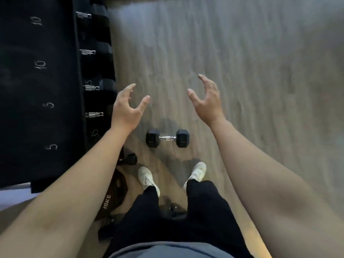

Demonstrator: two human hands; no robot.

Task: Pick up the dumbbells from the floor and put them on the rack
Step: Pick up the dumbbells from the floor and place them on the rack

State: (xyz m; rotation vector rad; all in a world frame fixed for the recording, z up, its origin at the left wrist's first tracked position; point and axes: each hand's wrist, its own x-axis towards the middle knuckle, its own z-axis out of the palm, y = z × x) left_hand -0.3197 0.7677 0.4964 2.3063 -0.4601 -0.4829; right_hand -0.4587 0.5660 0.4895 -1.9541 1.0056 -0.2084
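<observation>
Head view: a black dumbbell [167,138] lies on the wooden floor [242,62] just ahead of two white shoes [147,178]. Left hand [126,108] and right hand [208,101] hover above, fingers spread, grasping nothing. The rack [55,90] at left holds dumbbells marked 10 and 5.

Black hex dumbbell [167,138] — flat on floor

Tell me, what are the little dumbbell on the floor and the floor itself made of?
Dumbbell: matte black hex heads, likely rubber-coated, since they barely reflect; the middle handle looks like chromed steel, bright and shiny. Floor: grey wood-look planks with streaky grain, probably vinyl or laminate, though the blur leaves that open.
</observation>
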